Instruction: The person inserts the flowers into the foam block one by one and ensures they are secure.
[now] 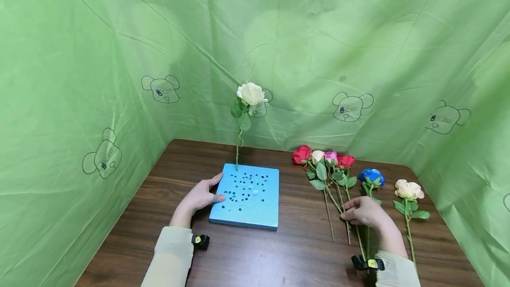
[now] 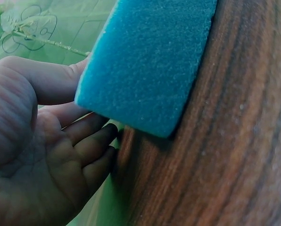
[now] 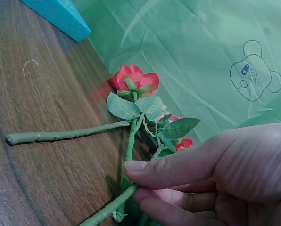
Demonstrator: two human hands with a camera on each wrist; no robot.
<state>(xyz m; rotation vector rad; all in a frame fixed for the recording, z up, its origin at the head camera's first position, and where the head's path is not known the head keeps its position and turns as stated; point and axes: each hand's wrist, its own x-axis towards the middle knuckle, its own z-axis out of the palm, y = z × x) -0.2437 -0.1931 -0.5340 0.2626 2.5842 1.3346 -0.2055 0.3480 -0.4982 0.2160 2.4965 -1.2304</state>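
Note:
My left hand [image 1: 200, 196] holds the left edge of a square blue foam block [image 1: 255, 211], thumb on its top face and fingers along its side. The top is dotted with many holes. A white rose [image 1: 252, 94] stands upright from the block's far left part. On the right, my right hand [image 1: 364, 211] pinches a green rose stem [image 3: 103, 213] between thumb and fingers, where several stems cross. A red rose [image 3: 135, 81] shows past the thumb in the right wrist view. Overlapping stems partly hide which bloom the pinched one belongs to.
Beside that red rose lie a cream rose [image 1: 317, 156], a pink rose [image 1: 331, 157] and another red rose [image 1: 345, 161]. A blue rose [image 1: 372, 177] and a pale peach rose [image 1: 409, 189] lie farther right. Green cloth [image 1: 279, 56] rises around the wooden table [image 1: 159, 194].

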